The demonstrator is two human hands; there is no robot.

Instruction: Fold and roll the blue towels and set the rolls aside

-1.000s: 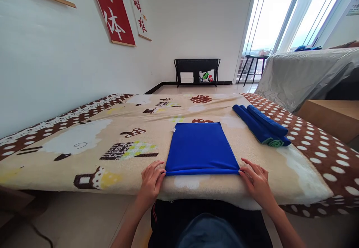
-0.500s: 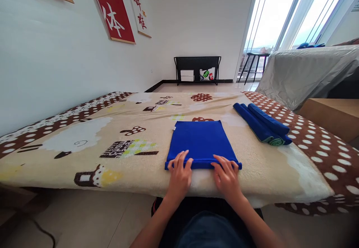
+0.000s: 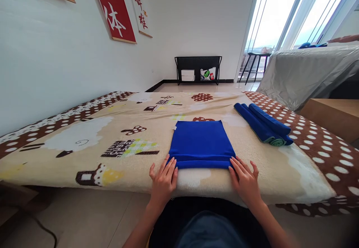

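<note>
A blue cloth (image 3: 200, 139) lies flat on the patterned blanket (image 3: 134, 121), its near edge rolled into a narrow band. My left hand (image 3: 164, 177) touches the band's left end, fingers spread and palm down. At the right end rests my right hand (image 3: 246, 179), its fingers also apart on the cloth's corner. Neither hand is closed round the cloth. To the right lie rolled blue cloths (image 3: 260, 124), one showing a green spiral end.
A cardboard box (image 3: 331, 117) stands beyond the blanket's right edge. Behind it is a plastic-covered piece of furniture (image 3: 303, 72), with another person's hand (image 3: 343, 39) above it. A black rack (image 3: 198, 68) stands by the far wall.
Both my hands have moved outward from the middle of the rolled band to its two ends. Another person's hand has come into view at the far right.
</note>
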